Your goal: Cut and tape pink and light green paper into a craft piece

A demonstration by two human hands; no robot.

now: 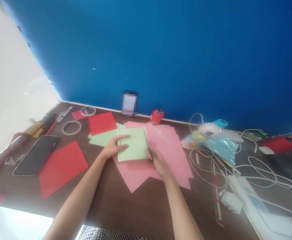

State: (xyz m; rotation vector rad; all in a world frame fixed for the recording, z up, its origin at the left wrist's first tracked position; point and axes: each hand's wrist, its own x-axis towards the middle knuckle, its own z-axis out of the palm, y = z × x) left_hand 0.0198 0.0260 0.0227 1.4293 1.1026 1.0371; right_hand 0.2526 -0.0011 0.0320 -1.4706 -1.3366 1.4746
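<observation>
A pale green sheet of paper (132,145) is in front of me, above a spread of pink paper (171,151). My left hand (112,146) holds the green sheet at its left edge, thumb and forefinger lying over it. At the right edge, my right hand (158,161) is closed around a slim dark tool (150,155) that looks like scissors. Its long part runs along that edge; blur hides the details. Behind the left hand lie another pale green sheet (99,138) and a red square of paper (102,123).
A phone (35,156) lies left beside a red sheet (64,168). Two tape rings (71,128) are further back. A red round object (157,116) and a propped device (129,104) stand by the blue wall. Cables (206,173) and a power strip (248,196) crowd the right.
</observation>
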